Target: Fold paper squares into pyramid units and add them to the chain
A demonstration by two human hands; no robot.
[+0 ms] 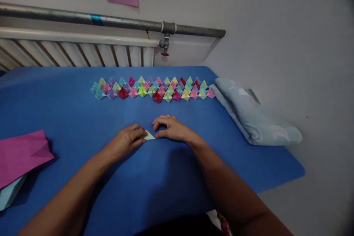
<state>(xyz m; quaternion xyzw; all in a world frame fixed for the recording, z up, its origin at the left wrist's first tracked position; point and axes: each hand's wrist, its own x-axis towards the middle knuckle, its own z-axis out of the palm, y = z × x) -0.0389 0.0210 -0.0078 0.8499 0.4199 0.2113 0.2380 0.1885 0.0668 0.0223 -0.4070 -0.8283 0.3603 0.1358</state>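
A small pale green folded paper (pixel 149 136) lies flat on the blue table cover, its pointed corner toward the right. My left hand (pixel 132 136) is closed over the paper's left part, thumb and fingertips pressing it, so that side is hidden. At the right corner, the thumb tip of my right hand (pixel 171 128) touches or nearly touches the paper. The fingers of that hand curve above the thumb with a gap between them. Beyond both hands, several folded paper pieces (pixel 142 91) in many colours stand in close rows.
Pink paper sheets (pixel 24 155) lie at the left edge, over a light blue paper (pixel 11 193). A folded light blue blanket (pixel 249 114) rests on the right side of the blue cover (pixel 116 180). Behind are a radiator (pixel 83 51) and a metal pipe (pixel 124 23) with a valve.
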